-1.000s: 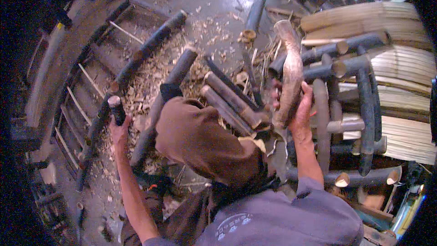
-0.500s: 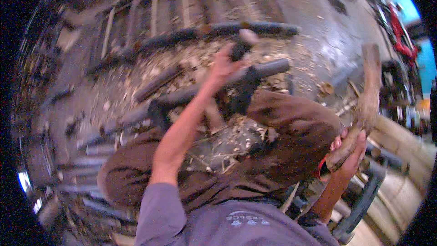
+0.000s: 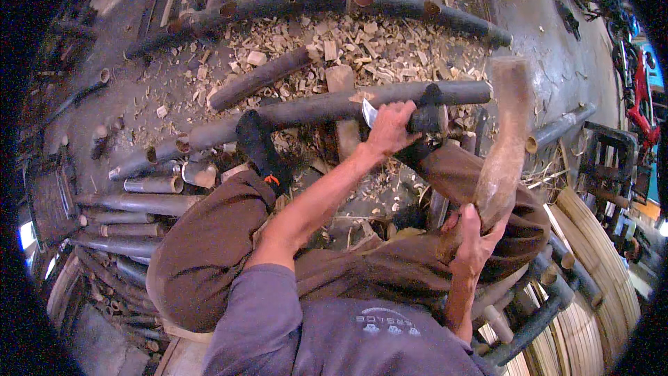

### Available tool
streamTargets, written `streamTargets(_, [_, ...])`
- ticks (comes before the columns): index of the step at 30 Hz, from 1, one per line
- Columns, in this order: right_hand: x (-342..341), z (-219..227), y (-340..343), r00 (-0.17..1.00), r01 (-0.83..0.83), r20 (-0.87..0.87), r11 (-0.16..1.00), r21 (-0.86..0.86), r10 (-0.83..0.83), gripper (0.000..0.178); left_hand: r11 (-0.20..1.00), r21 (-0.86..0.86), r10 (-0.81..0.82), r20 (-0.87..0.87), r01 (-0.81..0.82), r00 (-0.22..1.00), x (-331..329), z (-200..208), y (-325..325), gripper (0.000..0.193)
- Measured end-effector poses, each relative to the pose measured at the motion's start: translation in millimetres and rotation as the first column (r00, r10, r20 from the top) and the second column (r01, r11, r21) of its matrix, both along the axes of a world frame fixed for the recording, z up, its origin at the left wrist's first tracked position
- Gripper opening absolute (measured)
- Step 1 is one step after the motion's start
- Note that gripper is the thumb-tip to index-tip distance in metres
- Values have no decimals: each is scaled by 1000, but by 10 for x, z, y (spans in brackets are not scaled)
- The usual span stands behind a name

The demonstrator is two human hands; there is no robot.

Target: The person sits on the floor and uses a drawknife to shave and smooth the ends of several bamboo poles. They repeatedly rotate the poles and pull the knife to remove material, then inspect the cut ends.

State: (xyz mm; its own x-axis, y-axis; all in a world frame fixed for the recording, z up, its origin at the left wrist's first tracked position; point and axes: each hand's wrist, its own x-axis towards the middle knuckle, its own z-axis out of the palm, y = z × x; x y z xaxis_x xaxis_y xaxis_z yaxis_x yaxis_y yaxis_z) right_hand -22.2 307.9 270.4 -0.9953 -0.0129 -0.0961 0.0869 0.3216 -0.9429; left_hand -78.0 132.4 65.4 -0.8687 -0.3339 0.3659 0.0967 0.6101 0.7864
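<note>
A long dark bamboo pole with cut notches lies across in front of me. My left hand is closed around a chisel with a thick dark handle; its pale blade is at the pole, beside a light cut spot. Whether the edge touches the bamboo I cannot tell. In my right hand is a heavy club-shaped wooden mallet, its thick end pointing forward, right of the chisel. My black-clad feet are against the pole, and a wooden block shows partly beneath it.
Wood chips litter the floor. Beyond lie a short bamboo piece and another long notched pole. Cut bamboo lengths are piled at left. Split bamboo strips and a dark stool-like frame stand at right.
My left hand has come down with the chisel from beyond the pole to its surface. The right hand has brought the mallet leftward, in over my right leg. The view has shifted.
</note>
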Motion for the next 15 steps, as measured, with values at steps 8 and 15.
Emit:
streamTargets(8, [-35, 111, -330, 996, 79, 48, 990, -116, -74, 68, 998, 61, 7, -14, -6, 1000, -26, -24, -280, 52])
streamTargets(15, [-35, 93, -306, 998, 54, 43, 997, -50, -52, 66, 983, 169, -89, 105, 70, 990, -45, -145, -345, 54])
